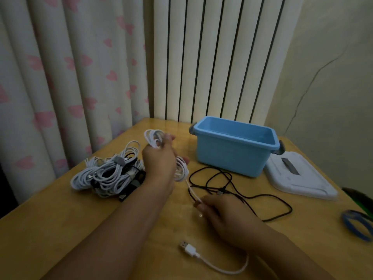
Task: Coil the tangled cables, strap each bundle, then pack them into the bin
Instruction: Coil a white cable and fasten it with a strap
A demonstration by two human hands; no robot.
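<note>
The tabletop (121,229) is honey-yellow wood. Toward its far right corner stands a sky-blue bin (232,156) with grey clips (281,148) at its ends, and just beside it, by the right edge, lies a white lid (298,178) with a dark grey strip. The pile of cables (105,174) near the left edge mixes white and black, bound with a grey strap (118,160). One white cable (212,263) trails near the front edge; a black cable (252,197) loops mid-table. The curtain (70,67) is cream, dotted with pink hearts.
</note>
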